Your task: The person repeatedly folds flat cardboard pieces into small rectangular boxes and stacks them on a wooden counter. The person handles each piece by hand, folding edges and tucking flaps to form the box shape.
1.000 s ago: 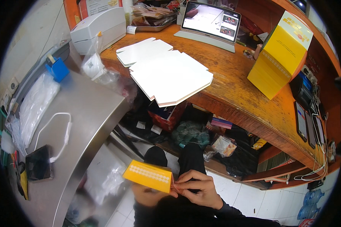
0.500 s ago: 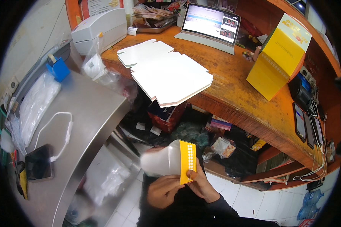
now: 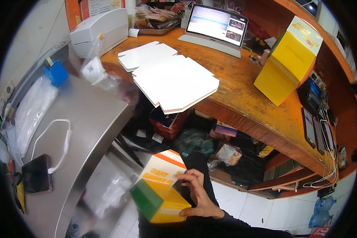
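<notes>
Low in front of me is a yellow cardboard food box (image 3: 168,194) with a green side, a white panel and an orange edge. It is tilted, with its printed outer faces toward me. My right hand (image 3: 200,196) grips its right side, fingers at the upper part and thumb near the lower edge. No part of my left hand shows. On the wooden desk beyond lies a stack of flat white carton blanks (image 3: 176,81), which overhangs the front edge. A similar yellow box (image 3: 283,67) stands folded at the desk's right.
A tablet (image 3: 216,25) and a white printer (image 3: 101,33) stand along the back of the wooden desk (image 3: 242,95). At left, a steel counter (image 3: 81,119) holds a phone (image 3: 36,174) on a white cable and a blue tape dispenser (image 3: 55,71). Water bottles (image 3: 321,212) stand on the floor at right.
The box has turned from its white inner side to its printed outside and now looks opened out. My left hand has gone from sight; my right hand keeps hold of the box.
</notes>
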Demonstrator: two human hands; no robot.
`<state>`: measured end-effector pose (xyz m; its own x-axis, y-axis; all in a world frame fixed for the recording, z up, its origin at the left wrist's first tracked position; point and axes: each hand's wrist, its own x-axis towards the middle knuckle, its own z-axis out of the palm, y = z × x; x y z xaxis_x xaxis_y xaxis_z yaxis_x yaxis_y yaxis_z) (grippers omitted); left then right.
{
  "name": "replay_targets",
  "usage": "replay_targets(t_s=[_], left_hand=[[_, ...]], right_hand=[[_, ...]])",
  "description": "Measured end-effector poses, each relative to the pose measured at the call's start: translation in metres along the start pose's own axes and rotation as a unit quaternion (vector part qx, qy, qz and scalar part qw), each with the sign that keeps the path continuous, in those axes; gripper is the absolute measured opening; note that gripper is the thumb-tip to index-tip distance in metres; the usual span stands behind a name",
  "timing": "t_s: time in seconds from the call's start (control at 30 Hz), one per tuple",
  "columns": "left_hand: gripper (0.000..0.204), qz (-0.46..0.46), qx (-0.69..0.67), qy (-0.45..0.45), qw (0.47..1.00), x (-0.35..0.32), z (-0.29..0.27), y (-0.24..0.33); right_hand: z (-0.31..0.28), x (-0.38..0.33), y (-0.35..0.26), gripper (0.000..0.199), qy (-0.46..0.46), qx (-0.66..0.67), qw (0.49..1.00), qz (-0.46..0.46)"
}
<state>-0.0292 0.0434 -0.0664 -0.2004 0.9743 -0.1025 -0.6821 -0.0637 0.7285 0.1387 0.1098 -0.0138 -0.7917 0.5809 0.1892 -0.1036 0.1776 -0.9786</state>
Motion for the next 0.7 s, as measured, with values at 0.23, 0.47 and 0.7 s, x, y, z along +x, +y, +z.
replay_targets(t_s=[0.23, 0.47, 0.7], left_hand=[[0.058, 0.027, -0.115, 0.053, 0.992, 0.024, 0.002, -0.005], [0.066, 0.222, 0.256, 0.082, 0.937, 0.007, 0.010, 0.009], [0.068, 0.152, 0.233, 0.131, 0.951, 0.010, -0.005, 0.014]], right_hand=[[0.006, 0.002, -0.009, 0.092, -0.036, 0.217, 0.975, -0.029], [-0.096, 0.003, -0.103, 0.094, 0.111, -0.450, 0.863, -0.203], [-0.217, 0.050, -0.242, 0.064, 0.301, -0.789, 0.476, -0.247]])
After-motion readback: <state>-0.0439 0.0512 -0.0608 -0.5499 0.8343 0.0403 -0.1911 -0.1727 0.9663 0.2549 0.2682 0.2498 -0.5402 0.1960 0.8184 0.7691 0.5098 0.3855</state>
